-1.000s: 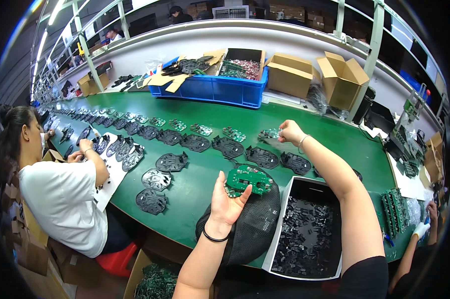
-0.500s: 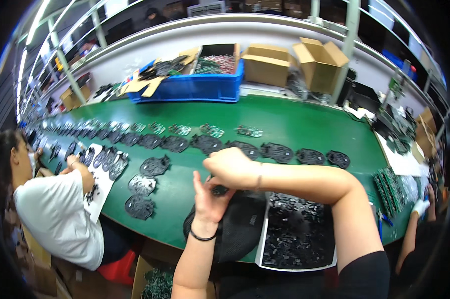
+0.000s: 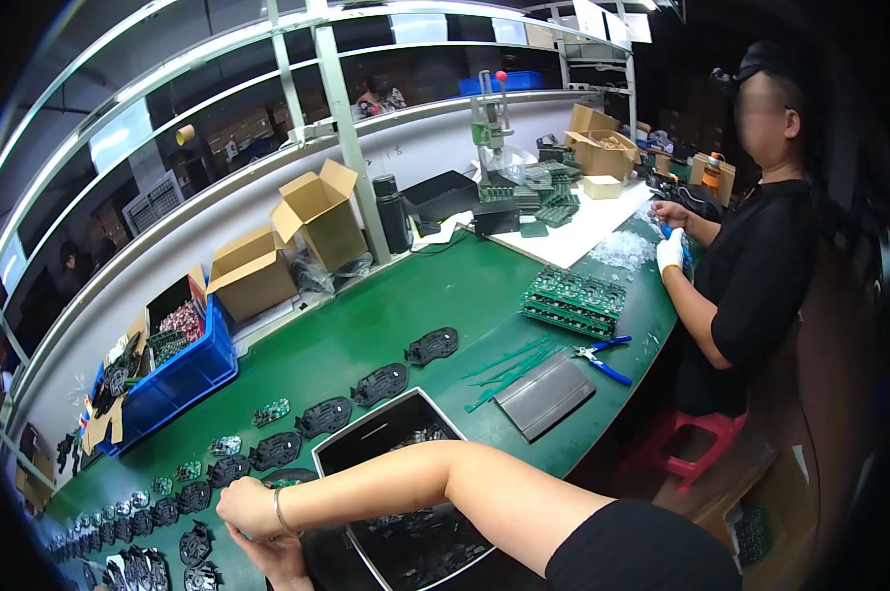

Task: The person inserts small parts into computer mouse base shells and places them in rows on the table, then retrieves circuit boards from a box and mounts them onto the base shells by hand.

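My right hand [image 3: 252, 506] is bent down at the wrist, its fingers curled closed over my left hand [image 3: 274, 558]. The left fingers are mostly covered; whatever lies between the hands cannot be made out. Behind my right wrist, a dark rounded part with a green area [image 3: 289, 479] shows in part. Under my right forearm stands a white-edged black tray [image 3: 364, 433] of small black pieces. Beyond the hands runs a row of black oval plastic shells [image 3: 275, 451], with green circuit boards [image 3: 224, 445] lined up behind it.
A flat grey case [image 3: 545, 396], blue-handled pliers [image 3: 604, 364] and stacked circuit boards [image 3: 573, 300] lie to the right. Another person [image 3: 760, 256], one hand gloved, works at the far right. A blue bin [image 3: 184, 384] and open cartons [image 3: 322, 217] line the back.
My view has swung to the right, so the person at the left is gone and the one at the right shows fully. My hands stay together, now lower left in the picture.
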The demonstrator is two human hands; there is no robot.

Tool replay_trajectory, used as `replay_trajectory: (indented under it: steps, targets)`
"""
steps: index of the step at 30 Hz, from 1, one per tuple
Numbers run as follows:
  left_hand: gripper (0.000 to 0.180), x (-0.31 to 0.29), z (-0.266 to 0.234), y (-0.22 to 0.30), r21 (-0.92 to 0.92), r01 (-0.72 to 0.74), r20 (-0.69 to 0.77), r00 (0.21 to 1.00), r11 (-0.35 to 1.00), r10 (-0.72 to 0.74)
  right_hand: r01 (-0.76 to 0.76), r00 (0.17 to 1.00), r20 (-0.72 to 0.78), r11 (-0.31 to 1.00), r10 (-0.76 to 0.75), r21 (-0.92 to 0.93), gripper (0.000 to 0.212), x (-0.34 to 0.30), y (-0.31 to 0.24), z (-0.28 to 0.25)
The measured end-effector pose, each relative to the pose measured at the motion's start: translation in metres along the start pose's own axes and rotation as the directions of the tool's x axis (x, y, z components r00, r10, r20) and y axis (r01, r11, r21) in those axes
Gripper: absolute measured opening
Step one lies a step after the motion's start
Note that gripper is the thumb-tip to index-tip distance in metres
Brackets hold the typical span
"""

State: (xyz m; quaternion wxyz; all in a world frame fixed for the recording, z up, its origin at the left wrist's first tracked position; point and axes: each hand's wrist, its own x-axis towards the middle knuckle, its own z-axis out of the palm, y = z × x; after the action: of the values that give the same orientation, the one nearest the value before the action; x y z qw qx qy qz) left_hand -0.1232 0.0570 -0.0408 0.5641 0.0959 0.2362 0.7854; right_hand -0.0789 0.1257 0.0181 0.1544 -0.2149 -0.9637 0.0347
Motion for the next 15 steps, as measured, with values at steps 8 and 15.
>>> replay_trajectory:
  steps: [8,15]
  targets:
    - [0.046,0.011,-0.025,0.019,0.078,-0.012,-0.023,1.000,0.997,0.014,-0.066,0.993,-0.088,0.982,0.083,0.175,0.022,-0.015,0.008,-0.035]
    - [0.051,0.034,-0.047,0.013,-0.006,0.090,0.080,0.993,0.996,-0.089,-0.053,0.993,0.120,0.857,-0.011,0.513,0.018,-0.048,0.057,-0.067]
